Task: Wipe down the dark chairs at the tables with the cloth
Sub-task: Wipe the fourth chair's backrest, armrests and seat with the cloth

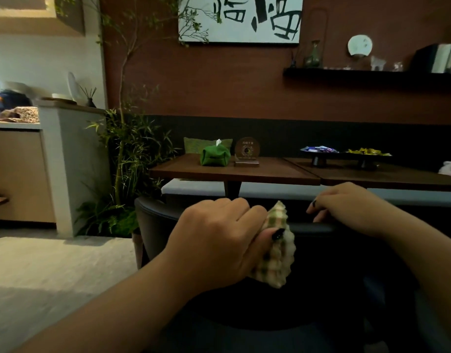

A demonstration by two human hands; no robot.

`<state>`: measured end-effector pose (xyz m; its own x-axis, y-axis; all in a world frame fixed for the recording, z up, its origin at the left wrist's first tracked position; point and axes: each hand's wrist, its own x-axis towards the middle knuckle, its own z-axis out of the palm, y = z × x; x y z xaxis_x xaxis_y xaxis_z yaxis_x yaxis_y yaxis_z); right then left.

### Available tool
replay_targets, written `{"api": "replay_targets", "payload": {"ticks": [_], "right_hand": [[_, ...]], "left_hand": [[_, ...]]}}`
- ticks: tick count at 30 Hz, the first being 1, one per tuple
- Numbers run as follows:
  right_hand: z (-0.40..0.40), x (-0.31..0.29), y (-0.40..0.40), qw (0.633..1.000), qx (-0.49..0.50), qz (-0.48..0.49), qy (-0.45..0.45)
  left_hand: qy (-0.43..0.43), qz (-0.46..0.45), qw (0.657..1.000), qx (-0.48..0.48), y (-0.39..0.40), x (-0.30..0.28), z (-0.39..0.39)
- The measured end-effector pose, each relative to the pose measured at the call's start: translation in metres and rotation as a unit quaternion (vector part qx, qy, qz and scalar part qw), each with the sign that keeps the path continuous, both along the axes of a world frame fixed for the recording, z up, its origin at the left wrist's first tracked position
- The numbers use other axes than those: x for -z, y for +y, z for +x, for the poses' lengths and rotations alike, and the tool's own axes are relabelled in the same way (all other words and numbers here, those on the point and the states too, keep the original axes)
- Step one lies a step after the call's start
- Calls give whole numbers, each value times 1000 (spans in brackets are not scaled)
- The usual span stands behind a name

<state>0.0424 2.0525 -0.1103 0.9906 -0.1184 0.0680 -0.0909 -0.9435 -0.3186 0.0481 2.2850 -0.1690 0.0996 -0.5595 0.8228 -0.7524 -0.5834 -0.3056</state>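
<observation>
A dark chair (153, 220) with a curved backrest stands right in front of me, pushed toward a brown wooden table (244, 173). My left hand (219, 240) grips a bunched checked cloth (280, 253) in beige, green and pink against the top of the chair's backrest. To the right, my right hand (346, 205) rests on the top edge of the backrest with its fingers curled over the rim. The chair's seat is hidden in shadow below my arms.
On the table sit a green tissue pouch (215, 155) and a round sign (247, 151). A second table (387, 174) to the right carries dark trays of wrapped snacks (346, 152). Behind runs a grey bench (199, 189). Plants (127, 159) and a counter (66, 149) stand at left.
</observation>
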Motion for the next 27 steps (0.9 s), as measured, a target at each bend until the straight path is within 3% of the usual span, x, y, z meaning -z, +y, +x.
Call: {"api": "replay_targets", "payload": {"ticks": [6,10,17,20,27], "right_hand": [[4,2,-3,1000,5,-10,5],[4,10,-5,993,30,92,-71],[2,7,-3,993,41,103,-46],[4,0,-3,992,60,115,7],[4,0,-4,992,54,114,3]], "left_hand": [[-8,0,1000,4,-1,2,2],[13,31,999,-20,-8,3,-6],[-45,20,999,10,-6,4,-2],[-40,46,998,17,-1,1,-1],[-9,60,997,54,30,-6,10]]}}
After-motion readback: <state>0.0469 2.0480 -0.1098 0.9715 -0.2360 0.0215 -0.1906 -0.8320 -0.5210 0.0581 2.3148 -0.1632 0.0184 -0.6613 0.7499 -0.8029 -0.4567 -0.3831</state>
